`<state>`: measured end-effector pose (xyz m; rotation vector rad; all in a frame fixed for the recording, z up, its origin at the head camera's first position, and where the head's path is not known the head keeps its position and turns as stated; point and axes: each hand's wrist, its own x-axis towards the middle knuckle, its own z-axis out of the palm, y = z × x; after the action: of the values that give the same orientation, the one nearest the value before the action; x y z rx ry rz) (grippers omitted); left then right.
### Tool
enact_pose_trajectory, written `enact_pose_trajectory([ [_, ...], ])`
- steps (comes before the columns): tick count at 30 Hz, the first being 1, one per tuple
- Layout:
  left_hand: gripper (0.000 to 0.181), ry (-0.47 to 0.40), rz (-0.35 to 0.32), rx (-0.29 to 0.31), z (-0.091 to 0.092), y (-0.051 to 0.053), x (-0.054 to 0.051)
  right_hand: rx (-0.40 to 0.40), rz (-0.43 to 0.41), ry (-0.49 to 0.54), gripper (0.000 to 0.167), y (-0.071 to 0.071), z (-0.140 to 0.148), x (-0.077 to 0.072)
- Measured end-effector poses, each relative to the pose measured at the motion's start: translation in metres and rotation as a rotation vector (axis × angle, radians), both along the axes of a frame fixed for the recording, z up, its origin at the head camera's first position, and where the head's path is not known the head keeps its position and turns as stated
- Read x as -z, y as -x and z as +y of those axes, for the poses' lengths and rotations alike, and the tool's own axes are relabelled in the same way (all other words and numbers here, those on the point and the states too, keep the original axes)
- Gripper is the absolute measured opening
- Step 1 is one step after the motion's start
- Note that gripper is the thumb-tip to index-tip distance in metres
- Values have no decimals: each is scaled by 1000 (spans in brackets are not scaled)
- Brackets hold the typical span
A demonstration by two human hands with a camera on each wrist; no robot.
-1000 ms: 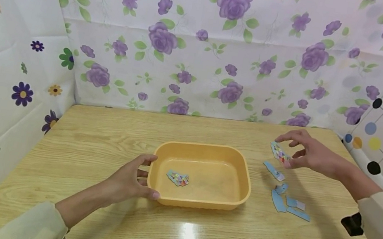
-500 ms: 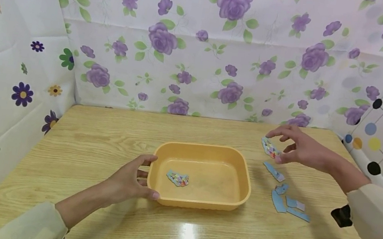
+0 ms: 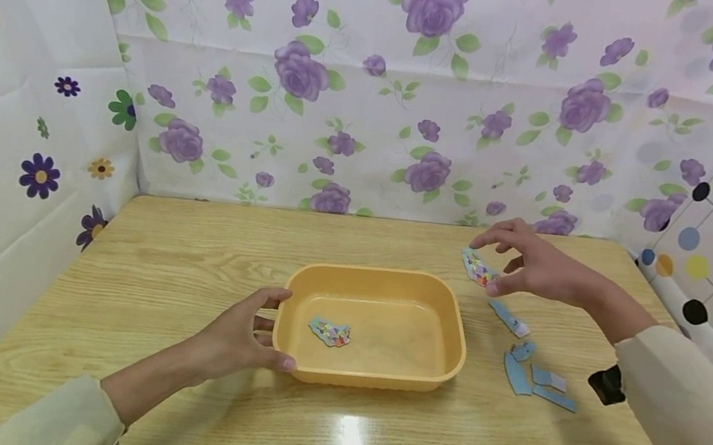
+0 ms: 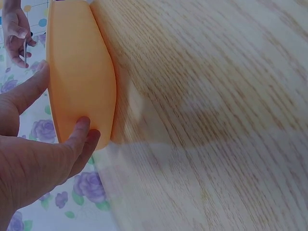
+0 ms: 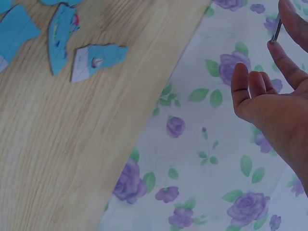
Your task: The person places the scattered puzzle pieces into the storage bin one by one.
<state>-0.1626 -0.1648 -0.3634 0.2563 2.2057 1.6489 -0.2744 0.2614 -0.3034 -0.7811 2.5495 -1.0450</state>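
My left hand (image 3: pixel 237 332) grips the left end of a yellow plastic basin (image 3: pixel 366 381), thumb at the front corner and index finger at the rim. In the left wrist view, other fingertips touch the basin's outer wall (image 4: pixel 82 62). One puzzle piece (image 3: pixel 330 333), pale blue with a multicoloured pattern, lies inside near the left end. Beyond the basin's back right corner, my right hand (image 3: pixel 538 267) pinches a similar puzzle piece (image 3: pixel 479 268) by its edges between thumb and index finger, above the table. That held piece (image 5: pixel 276 28) appears edge-on in the right wrist view.
Several blue puzzle pieces lie right of the basin: a narrow one (image 3: pixel 509 319) below my right hand, a curved one (image 3: pixel 517 374), and others (image 3: pixel 549 378) beside it. Floral cloth (image 3: pixel 376 101) stands behind the wooden table (image 3: pixel 199 244).
My right hand has moved left toward the basin, carrying the pinched puzzle piece. My left hand and the basin have stayed in place.
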Motion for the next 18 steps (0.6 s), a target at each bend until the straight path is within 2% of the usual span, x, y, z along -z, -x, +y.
enact_pose_trajectory([
  [9, 103, -10, 6, 6, -1, 0, 1, -41, -4, -5, 60, 5, -22, -6],
  [18, 103, 12, -2, -1, 0, 0, 0, -80, -40, 0, 61, 15, -45, -1],
])
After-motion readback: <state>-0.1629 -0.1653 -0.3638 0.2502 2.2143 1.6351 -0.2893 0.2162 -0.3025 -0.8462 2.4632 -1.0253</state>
